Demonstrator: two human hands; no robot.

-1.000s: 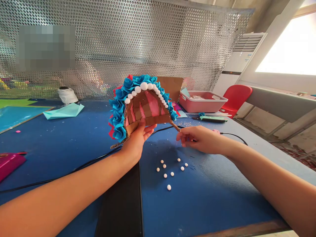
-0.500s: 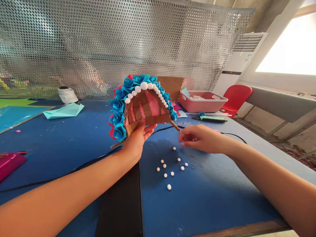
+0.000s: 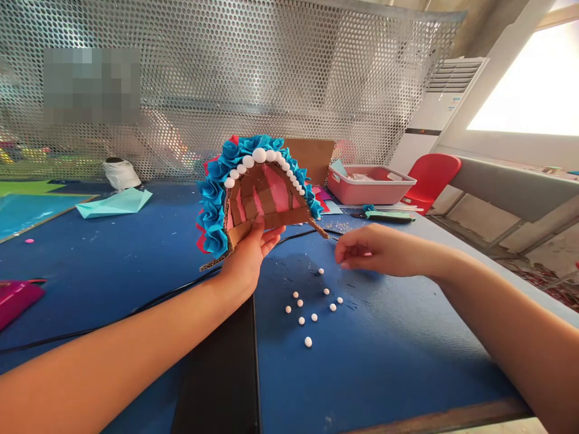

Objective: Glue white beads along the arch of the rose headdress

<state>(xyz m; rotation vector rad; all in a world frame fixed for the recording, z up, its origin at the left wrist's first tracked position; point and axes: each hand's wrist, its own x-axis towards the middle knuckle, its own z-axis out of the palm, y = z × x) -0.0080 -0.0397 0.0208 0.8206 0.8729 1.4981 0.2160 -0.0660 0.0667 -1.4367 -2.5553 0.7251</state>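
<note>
Blue-ruffled, pink-striped cardboard headpiece; white beads; blue table.

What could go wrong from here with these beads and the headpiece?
The loose white beads lie scattered on the blue table; your right hand, close by, could knock some rolling away. Your left hand holds the cardboard headpiece only by its bottom edge, so it might tip or bend.
</note>
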